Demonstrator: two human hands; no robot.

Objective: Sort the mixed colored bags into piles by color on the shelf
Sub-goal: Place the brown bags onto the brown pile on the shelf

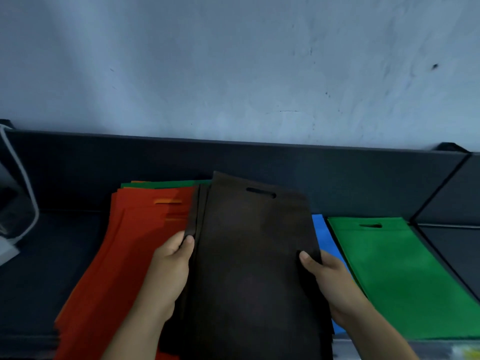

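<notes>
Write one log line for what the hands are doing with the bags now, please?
left hand grips brown bags | right hand grips same | red pile at left | green bag, blue bag at right

A stockroom or packing area of a shop or small workshop is suggested. A dark shelf (pixel 65 268) with a raised back edge is set against a bare, scuffed pale wall (pixel 233 61), and a second dark shelf section (pixel 452 193) is joined to it at an angle on the right. Flat non-woven carrier bags with die-cut handles are laid out in quantity: a red stack (pixel 124 255) over green ones, brown bags (pixel 254 255), a blue bag (pixel 320 235) and a green bag (pixel 389 276). A white cable (pixel 24 183) is seen at the left edge. No furnishings of a home are shown.
</notes>
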